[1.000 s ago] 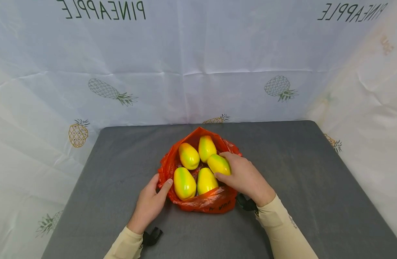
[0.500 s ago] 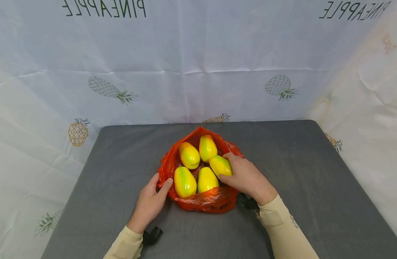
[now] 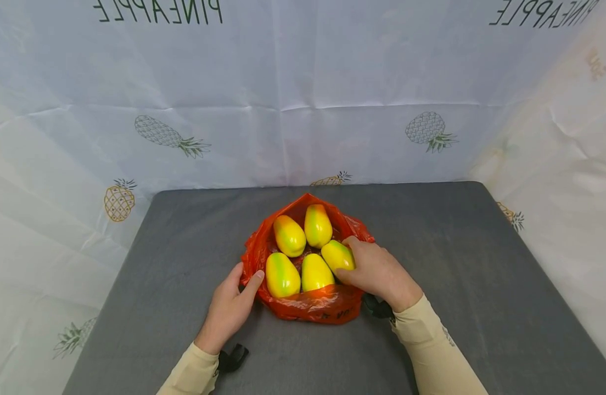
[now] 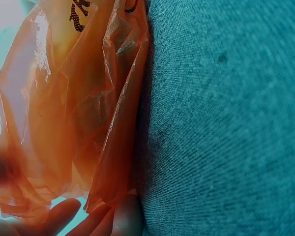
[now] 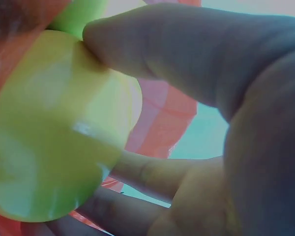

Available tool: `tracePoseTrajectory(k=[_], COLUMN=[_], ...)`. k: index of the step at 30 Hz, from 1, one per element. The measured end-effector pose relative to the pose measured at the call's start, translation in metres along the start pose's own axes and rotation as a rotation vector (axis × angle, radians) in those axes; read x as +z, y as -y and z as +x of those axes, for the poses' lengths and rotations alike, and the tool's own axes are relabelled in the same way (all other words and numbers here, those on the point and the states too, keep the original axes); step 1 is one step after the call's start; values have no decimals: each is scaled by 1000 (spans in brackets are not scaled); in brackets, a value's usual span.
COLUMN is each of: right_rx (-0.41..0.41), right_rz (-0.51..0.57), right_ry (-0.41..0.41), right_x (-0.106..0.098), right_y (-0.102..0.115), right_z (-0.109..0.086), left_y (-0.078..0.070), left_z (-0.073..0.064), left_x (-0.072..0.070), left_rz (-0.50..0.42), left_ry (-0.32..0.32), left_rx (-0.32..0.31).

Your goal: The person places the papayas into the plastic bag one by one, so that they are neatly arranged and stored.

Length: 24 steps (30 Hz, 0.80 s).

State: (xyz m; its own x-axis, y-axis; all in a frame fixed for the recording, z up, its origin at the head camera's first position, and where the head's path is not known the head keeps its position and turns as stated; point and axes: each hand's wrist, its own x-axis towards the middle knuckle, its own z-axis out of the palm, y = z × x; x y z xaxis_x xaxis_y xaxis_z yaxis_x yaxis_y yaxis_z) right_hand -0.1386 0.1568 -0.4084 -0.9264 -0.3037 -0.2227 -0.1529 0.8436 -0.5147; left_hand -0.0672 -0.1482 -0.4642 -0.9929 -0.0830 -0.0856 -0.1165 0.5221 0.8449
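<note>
A red plastic bag (image 3: 308, 310) lies with its mouth wide on the table, several yellow-green mangoes inside. My left hand (image 3: 231, 307) holds the bag's left rim, thumb over the edge. In the left wrist view, the fingers (image 4: 64, 216) bear against the bag's crinkled side (image 4: 49, 132). At the right side of the opening, my right hand (image 3: 379, 271) grips a mango (image 3: 337, 255), thumb on the near side and fingers on the far side. The right wrist view shows that mango (image 5: 59, 132) large, between thumb and fingers. Another mango (image 3: 282, 274) sits nearest the left thumb.
A dark grey cloth covers the table (image 3: 456, 263). Behind it hangs a pale sheet (image 3: 308, 71) printed with pineapples and mirrored lettering. A dark strap piece (image 3: 233, 358) sticks out from the left wrist above the cloth.
My right hand has shifted slightly right with its mango, which sits a bit further from the other fruit. My left hand keeps its place on the bag.
</note>
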Motion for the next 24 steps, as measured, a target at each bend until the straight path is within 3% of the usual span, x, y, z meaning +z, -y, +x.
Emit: tracePoseTrajectory(k=[10,14,18,24], right_rx=[-56,-67,-64,-18], right_rz=[-44,-19,13,-47], right_ry=[-52,-114,-202,-241], right_x=[-3,-16,-22,-24], right_y=[-5,-13,-29,-58], right_z=[7,-1,-13,-27], left_y=[-1,0,1,8], left_z=[7,12,12,12], left_x=[5,5,-5,-32], left_rz=[-23,-36,-3,220], left_ry=[2,23,17,-40], left_rx=[-5,-25,-28,128])
